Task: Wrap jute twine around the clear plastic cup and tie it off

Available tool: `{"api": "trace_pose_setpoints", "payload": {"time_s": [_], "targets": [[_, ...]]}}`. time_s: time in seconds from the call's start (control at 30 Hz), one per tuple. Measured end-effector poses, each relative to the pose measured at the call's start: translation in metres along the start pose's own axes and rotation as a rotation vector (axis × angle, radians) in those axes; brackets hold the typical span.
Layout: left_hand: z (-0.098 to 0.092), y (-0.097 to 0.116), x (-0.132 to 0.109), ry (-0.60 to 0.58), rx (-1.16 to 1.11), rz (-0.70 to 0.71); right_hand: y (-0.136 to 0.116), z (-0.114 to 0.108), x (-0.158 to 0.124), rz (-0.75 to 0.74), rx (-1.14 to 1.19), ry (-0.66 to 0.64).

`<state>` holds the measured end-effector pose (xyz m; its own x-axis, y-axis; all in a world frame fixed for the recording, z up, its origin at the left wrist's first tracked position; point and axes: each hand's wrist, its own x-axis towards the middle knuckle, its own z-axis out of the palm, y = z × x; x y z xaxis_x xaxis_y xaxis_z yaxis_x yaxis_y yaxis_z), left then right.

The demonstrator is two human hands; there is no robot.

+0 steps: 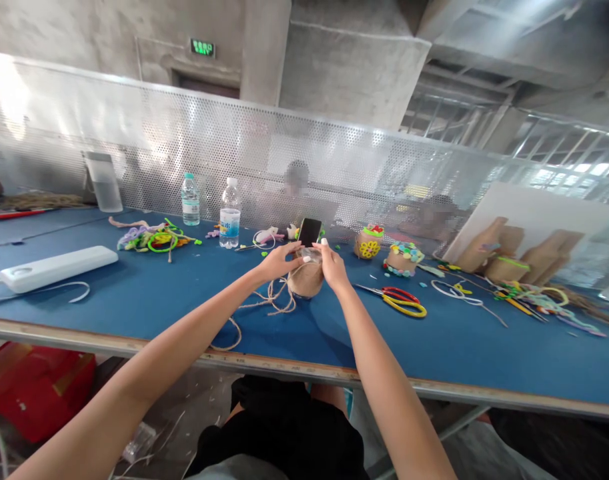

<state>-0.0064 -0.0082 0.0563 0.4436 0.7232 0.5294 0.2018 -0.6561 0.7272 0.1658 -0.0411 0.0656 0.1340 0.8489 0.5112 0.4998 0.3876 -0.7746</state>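
Note:
Both my hands meet over a small twine-wrapped jar standing on the blue table. My left hand pinches the loose twine at the jar's left top edge. My right hand grips the jar's right side, fingers curled over its rim. The twine trails in loops toward the table's front edge. A black phone stands propped just behind the jar.
Red and yellow scissors lie right of the jar. Two decorated jars stand behind them. Two water bottles, pipe cleaners and a white power strip sit left. A perforated screen backs the table.

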Motion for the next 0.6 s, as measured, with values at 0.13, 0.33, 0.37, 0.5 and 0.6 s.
{"api": "trace_pose_setpoints", "payload": {"time_s": [0.13, 0.33, 0.37, 0.5, 0.6], "targets": [[-0.003, 0.006, 0.0, -0.057, 0.038, 0.049, -0.004, -0.001, -0.004, 0.0, -0.035, -0.012], [-0.006, 0.015, -0.004, -0.081, 0.155, 0.061, -0.007, -0.001, -0.006, -0.014, -0.029, -0.021], [-0.006, 0.016, -0.005, -0.07, 0.176, 0.053, -0.006, 0.0, -0.006, -0.021, -0.005, -0.018], [-0.005, 0.021, -0.008, -0.041, 0.248, 0.016, 0.001, 0.005, -0.007, -0.055, 0.104, -0.004], [-0.003, 0.027, -0.011, -0.056, 0.236, -0.033, 0.005, 0.006, -0.007, -0.063, 0.126, 0.003]]}}
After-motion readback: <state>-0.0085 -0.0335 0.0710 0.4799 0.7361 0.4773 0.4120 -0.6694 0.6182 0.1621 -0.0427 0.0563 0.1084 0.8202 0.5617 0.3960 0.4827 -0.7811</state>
